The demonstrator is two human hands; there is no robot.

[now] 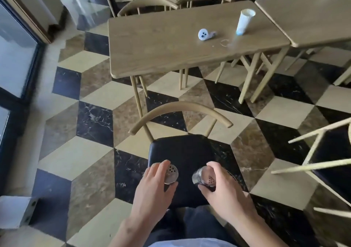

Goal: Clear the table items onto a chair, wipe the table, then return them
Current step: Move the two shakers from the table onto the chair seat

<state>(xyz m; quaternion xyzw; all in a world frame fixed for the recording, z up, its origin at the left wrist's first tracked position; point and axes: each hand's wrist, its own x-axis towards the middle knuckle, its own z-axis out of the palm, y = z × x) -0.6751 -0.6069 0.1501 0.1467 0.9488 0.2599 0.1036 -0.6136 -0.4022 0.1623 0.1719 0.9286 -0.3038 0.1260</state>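
Gripping 2 round metal shakers (171,173), black padded chair seat (180,150)

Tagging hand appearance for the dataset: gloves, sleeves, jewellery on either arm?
Left hand and right hand are both bare: no gloves, rings or watch visible. Forearms are uncovered to the frame edge, so no sleeves show.

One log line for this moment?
left hand: metal-lidded shaker | right hand: metal-lidded shaker | over black-cushioned chair
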